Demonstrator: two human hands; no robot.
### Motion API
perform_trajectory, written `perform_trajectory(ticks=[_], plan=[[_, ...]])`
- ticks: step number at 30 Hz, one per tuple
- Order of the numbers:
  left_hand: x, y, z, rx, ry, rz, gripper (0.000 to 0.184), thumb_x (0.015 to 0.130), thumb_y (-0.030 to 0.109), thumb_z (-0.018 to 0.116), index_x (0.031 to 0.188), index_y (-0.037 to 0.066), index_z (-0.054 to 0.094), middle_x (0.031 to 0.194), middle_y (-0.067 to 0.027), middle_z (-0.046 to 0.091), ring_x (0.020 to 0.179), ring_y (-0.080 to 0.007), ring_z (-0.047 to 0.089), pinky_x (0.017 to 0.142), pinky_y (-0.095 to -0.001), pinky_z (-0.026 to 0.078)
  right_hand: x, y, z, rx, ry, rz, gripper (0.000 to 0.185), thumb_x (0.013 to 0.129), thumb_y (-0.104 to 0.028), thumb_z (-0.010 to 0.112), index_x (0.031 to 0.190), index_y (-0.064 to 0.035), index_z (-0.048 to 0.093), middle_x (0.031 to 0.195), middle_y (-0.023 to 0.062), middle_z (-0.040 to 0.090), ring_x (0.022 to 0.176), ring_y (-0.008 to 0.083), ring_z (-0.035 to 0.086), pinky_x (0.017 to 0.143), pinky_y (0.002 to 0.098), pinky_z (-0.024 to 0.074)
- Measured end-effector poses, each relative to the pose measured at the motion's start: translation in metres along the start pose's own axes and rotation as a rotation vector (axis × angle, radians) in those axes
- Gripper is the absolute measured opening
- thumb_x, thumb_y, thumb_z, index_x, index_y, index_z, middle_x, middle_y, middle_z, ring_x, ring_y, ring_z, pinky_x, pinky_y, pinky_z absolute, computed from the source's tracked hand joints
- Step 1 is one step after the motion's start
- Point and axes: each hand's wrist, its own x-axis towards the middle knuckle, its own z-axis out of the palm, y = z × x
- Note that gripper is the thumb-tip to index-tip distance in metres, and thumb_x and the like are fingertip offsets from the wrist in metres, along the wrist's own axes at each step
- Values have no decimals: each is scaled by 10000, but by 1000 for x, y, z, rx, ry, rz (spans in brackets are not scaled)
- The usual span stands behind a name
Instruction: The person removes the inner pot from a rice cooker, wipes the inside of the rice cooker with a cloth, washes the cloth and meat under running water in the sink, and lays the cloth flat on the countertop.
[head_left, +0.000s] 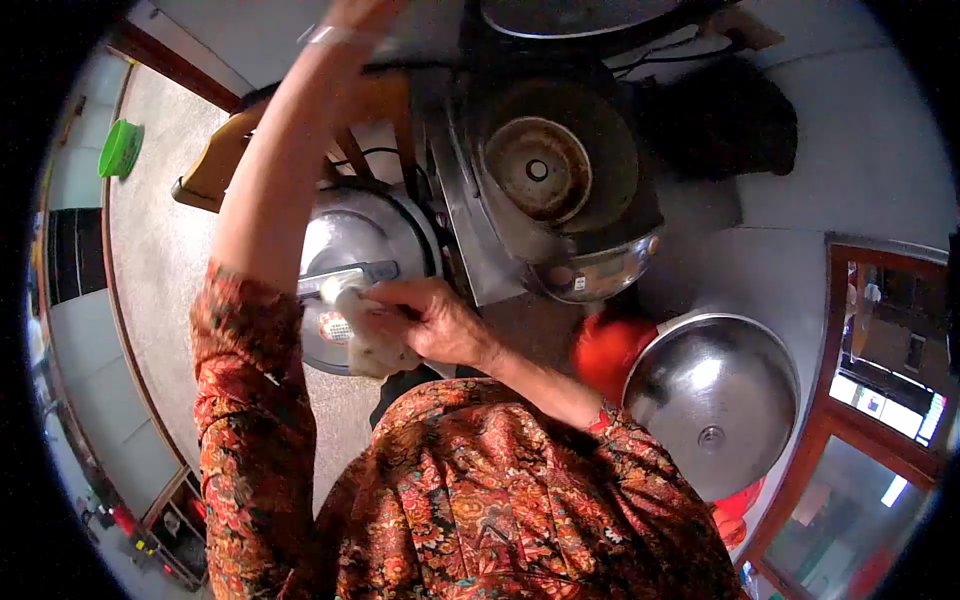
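A crumpled whitish cloth [378, 338] is pinched in my right hand [440, 322], above a silver pot with a lid and bar handle [385, 235]. My left arm stretches forward past the pot, and my left hand [362, 12] is at the top edge, blurred, its fingers cut off from view. Right of that arm stands an open rice cooker [600, 265] with its control panel facing me. Its inner pot is out, and the round, brown-stained heating plate [537, 170] shows inside. The raised cooker lid [580, 15] is at the top.
A large shiny metal bowl [700, 400] is at the right, with a red object [608, 352] beside it. A wooden chair [215, 160] is behind my left forearm. Further left, a green basin [121, 148] lies on the floor. A brown-framed glass door [840, 500] is at the far right.
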Motion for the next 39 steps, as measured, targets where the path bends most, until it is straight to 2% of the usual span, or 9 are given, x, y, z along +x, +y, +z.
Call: perform_trajectory(ticks=[3, 4, 7, 10, 14, 19, 24, 34, 39], plan=[[-85, 0, -46, -201, 101, -327, 334, 864, 298, 545, 992, 4, 642, 887, -47, 643, 837, -116, 584, 777, -223, 429, -23, 9, -20, -60, 44, -61, 182, 842, -141, 567, 943, 8, 596, 769, 115, 605, 713, 166, 581, 651, 286, 452], [-124, 10, -57, -301, 99, -655, 411, 886, 335, 523, 1112, -5, 571, 989, -108, 633, 916, -210, 618, 759, -302, 496, -28, 4, -26, -104, 128, -147, 164, 834, -121, 579, 930, 12, 593, 744, 98, 566, 700, 160, 553, 639, 274, 441], [-261, 37, -65, -134, 86, -777, 330, 931, 239, 443, 785, -1, 616, 702, -59, 599, 703, -134, 573, 682, -274, 444, -41, -5, -46, -123, 106, -93, 268, 843, -182, 599, 1000, 32, 567, 803, 121, 532, 772, 212, 563, 677, 285, 442], [-344, 118, -23, -668, 166, -1049, 187, 922, 113, 449, 1021, 13, 573, 1047, -38, 574, 940, -139, 533, 819, -289, 431, -45, -10, -45, -160, -119, -157, 353, 852, -245, 590, 1053, 43, 549, 849, 145, 539, 816, 265, 576, 706, 311, 447], [-356, 153, 4, -952, 307, -1306, 307, 796, 62, 604, 1094, 11, 553, 1036, -19, 565, 934, -105, 514, 825, -252, 416, -67, -31, -76, -547, -2, -395, 305, 848, -230, 588, 997, 36, 597, 907, 167, 626, 785, 272, 637, 661, 326, 518], [-274, 109, -7, -449, -311, -471, 360, 833, 219, 552, 1113, -6, 557, 1073, -164, 567, 1022, -263, 525, 899, -360, 382, -106, -36, -170, -678, 843, -117, 214, 887, -116, 518, 1043, 11, 590, 948, 110, 620, 818, 171, 605, 743, 284, 482], [-229, 103, 94, -396, -696, -15, 421, 904, 298, 432, 1155, -29, 517, 1170, -197, 527, 1098, -331, 465, 959, -416, 324, -110, 25, -203, -1157, 834, -274, 238, 813, -182, 617, 998, -33, 614, 950, 121, 572, 882, 287, 551, 785, 376, 443], [-238, 38, 81, -205, -760, 348, 539, 753, 186, 496, 1267, 37, 435, 1263, -108, 489, 1162, -269, 462, 1020, -445, 309, -106, 30, -204, -1194, 809, -497, 59, 803, -72, 582, 780, -19, 597, 780, 89, 587, 747, 256, 546, 698, 343, 418], [-237, 4, 58, 15, -582, 80, 440, 785, 88, 462, 1222, 47, 480, 1227, -142, 516, 1183, -303, 443, 1052, -442, 270, -106, 31, -204, -1158, 818, -455, 58, 805, -72, 582, 779, -22, 594, 776, 87, 586, 732, 249, 540, 699, 337, 415]])
